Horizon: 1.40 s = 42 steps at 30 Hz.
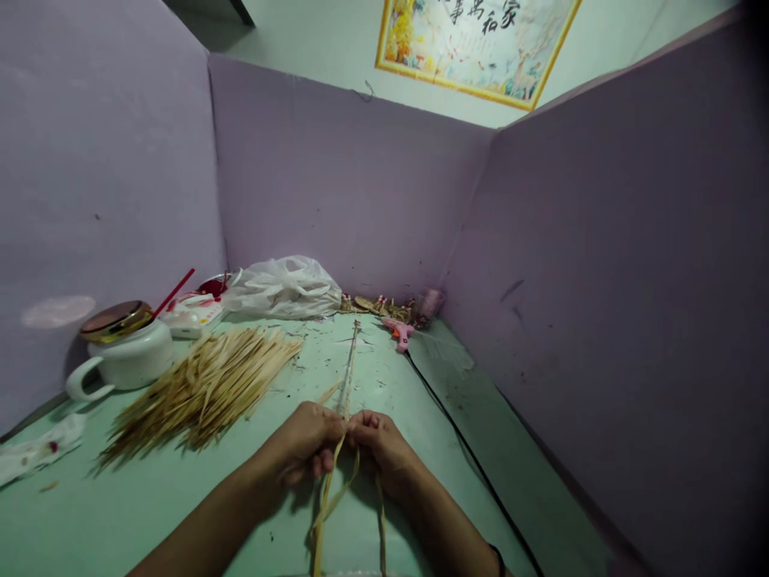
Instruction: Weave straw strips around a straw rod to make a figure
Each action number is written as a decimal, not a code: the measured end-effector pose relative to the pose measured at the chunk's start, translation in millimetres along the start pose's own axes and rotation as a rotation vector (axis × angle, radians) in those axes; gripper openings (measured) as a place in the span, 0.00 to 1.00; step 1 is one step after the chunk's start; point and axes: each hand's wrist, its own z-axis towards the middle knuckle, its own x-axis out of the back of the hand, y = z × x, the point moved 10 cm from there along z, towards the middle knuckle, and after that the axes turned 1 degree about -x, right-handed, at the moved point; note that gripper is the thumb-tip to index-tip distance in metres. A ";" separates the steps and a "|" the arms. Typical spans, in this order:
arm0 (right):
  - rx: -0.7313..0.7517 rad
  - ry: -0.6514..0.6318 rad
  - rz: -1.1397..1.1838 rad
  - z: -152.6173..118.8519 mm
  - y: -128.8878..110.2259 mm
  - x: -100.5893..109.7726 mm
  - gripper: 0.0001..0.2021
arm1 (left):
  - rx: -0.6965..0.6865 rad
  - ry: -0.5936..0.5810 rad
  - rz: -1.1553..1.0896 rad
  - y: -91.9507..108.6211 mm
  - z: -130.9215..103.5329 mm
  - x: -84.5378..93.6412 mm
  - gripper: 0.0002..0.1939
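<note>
- Fingers of left hand (309, 437) and right hand (383, 449) pinch the straw braid's (349, 373) near end;
- even tension should help;
- loose strips (320, 529) best lie flat.

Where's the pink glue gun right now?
In the head view, the pink glue gun lies toward the far end of the green table, right of the braid and near the pinkish cup.

thin, pale, braided-looking straw cord (351, 365) is stretched straight ahead, near end pinched; long, flat, yellowish straw strips (319, 549) are splayed loosely nearward, one curved.
</note>
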 end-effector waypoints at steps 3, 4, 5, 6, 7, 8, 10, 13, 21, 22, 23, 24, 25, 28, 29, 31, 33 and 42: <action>0.047 -0.027 -0.078 4.8 -1.4 0.0 0.08 | 0.051 0.007 -0.023 -9.2 4.9 -2.9 0.06; 0.076 -0.028 -0.116 7.2 -2.4 1.2 0.08 | 0.052 0.043 0.012 -10.5 6.7 0.5 0.06; 0.114 -0.028 -0.164 9.5 -3.9 2.7 0.08 | 0.050 0.064 0.063 -11.4 8.7 2.8 0.06; 0.157 -0.025 -0.221 11.5 -5.9 4.4 0.07 | 0.041 0.069 0.113 -11.5 10.9 3.9 0.06; 0.197 -0.019 -0.291 12.9 -7.4 6.1 0.06 | 0.030 0.066 0.160 -11.7 13.2 4.2 0.06; 0.228 -0.003 -0.371 13.8 -8.4 8.5 0.05 | 0.014 0.069 0.202 -11.8 15.4 4.9 0.05; 0.257 0.067 -0.526 13.5 -9.9 16.3 0.04 | -0.037 0.109 0.278 -10.4 18.9 8.1 0.05; 0.162 0.159 -0.606 9.4 -6.5 29.1 0.05 | -0.118 0.184 0.393 -6.8 20.9 11.3 0.06; -0.070 0.060 -0.331 -7.7 4.2 14.7 0.09 | -0.052 0.115 0.205 -5.8 12.5 1.0 0.07; -0.033 0.059 -0.310 -8.4 1.3 12.8 0.10 | -0.041 0.098 0.152 -5.6 10.7 -1.0 0.07; 0.007 0.063 -0.300 -8.8 -2.0 12.1 0.10 | -0.037 0.086 0.104 -5.2 9.1 -2.3 0.08; 0.034 0.062 -0.303 -8.8 -4.4 11.9 0.09 | -0.041 0.081 0.066 -4.2 7.8 -2.7 0.08; 0.041 0.039 -0.320 -8.2 -5.1 10.7 0.09 | -0.053 0.081 0.038 -2.7 6.8 -2.4 0.08; 0.097 -0.022 -0.367 -4.9 -13.9 11.2 0.13 | -0.068 0.061 -0.029 -0.5 5.9 -2.4 0.08; 0.131 -0.001 -0.334 -3.9 -19.7 15.6 0.15 | -0.057 0.051 -0.042 -1.1 6.0 -2.7 0.07; 0.141 0.037 -0.186 -2.6 -24.5 23.2 0.15 | -0.034 0.029 -0.064 -2.2 6.3 -3.9 0.06; 0.030 -0.033 -0.031 -1.7 -14.1 16.4 0.14 | -0.036 0.015 -0.063 -1.5 6.9 -4.4 0.04; -0.059 0.038 -0.175 2.1 6.8 9.8 0.04 | -0.140 0.020 0.334 2.9 10.0 5.7 0.06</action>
